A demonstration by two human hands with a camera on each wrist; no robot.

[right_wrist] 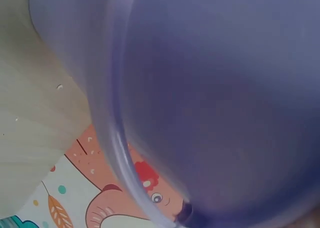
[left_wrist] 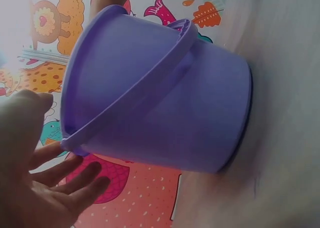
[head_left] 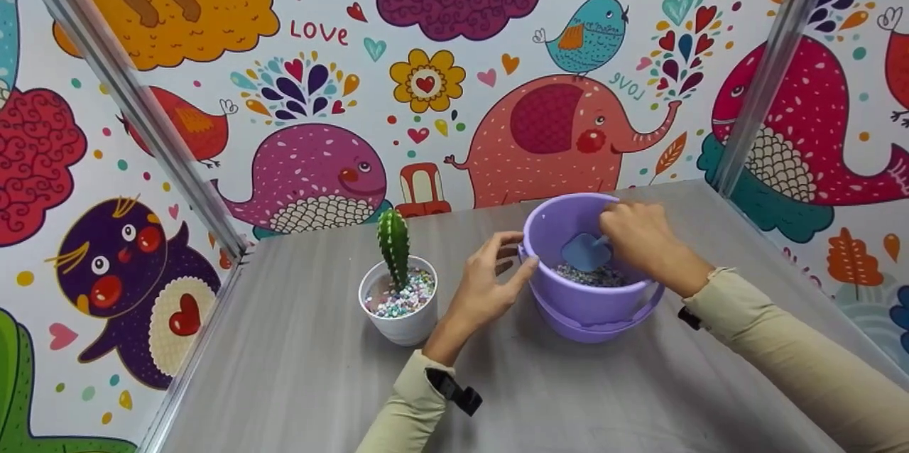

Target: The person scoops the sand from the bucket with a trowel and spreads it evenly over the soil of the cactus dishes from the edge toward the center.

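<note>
A purple bucket (head_left: 589, 307) stands upright on the table with small pebbles (head_left: 593, 274) at its bottom. My right hand (head_left: 638, 236) reaches over the rim and grips a blue toy shovel (head_left: 586, 252); its blade hangs inside the bucket just above the pebbles, and its handle is hidden by the fingers. My left hand (head_left: 490, 281) is at the bucket's left rim, thumb and fingers spread apart. In the left wrist view the left fingers (left_wrist: 87, 180) are loosely extended by the handle joint. The right wrist view is filled by the bucket's side and its lowered handle (right_wrist: 116, 123).
Left of the bucket, a white pot (head_left: 405, 329) holds a green cactus (head_left: 393, 243) among colourful pebbles (head_left: 412, 298). The grey table (head_left: 298, 368) meets a wall printed with cartoon animals at the back. Metal posts (head_left: 170, 144) rise at the corners.
</note>
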